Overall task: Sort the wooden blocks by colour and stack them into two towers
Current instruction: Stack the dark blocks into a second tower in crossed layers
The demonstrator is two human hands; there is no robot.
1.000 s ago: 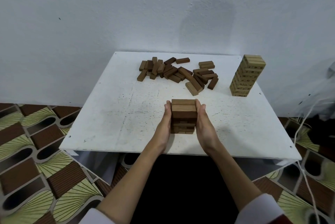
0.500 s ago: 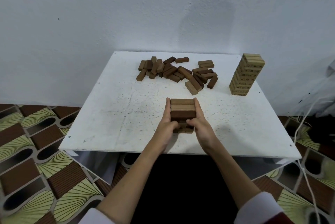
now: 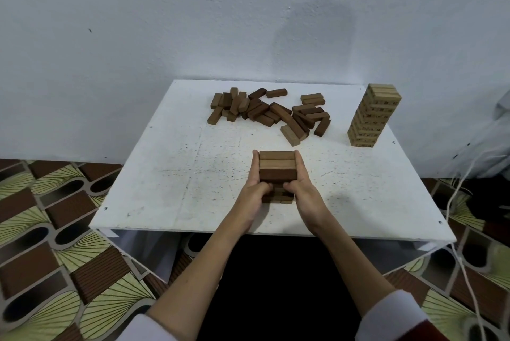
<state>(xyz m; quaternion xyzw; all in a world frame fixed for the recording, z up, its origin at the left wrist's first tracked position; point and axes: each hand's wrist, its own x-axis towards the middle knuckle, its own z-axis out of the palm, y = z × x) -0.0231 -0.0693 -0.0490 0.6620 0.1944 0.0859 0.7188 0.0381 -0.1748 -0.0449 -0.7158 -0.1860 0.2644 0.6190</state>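
Note:
A short tower of dark brown blocks [image 3: 277,166] stands on the white table [image 3: 179,175] near its front edge. My left hand [image 3: 252,191] holds its left side, and my right hand [image 3: 305,191] holds its right side. On both hands the fingers lie up along the side faces and the thumbs fold across the tower's front. A loose pile of dark brown blocks [image 3: 265,111] lies at the back of the table. A tall tower of light wooden blocks [image 3: 371,117] stands at the back right.
The table stands against a white wall. A white cable [image 3: 466,183] hangs past its right edge. A patterned mat [image 3: 55,230] covers the floor on both sides.
Both thumbs have come round from the sides onto the front face of the dark tower. The hands stay clasped on it and the tower has not moved.

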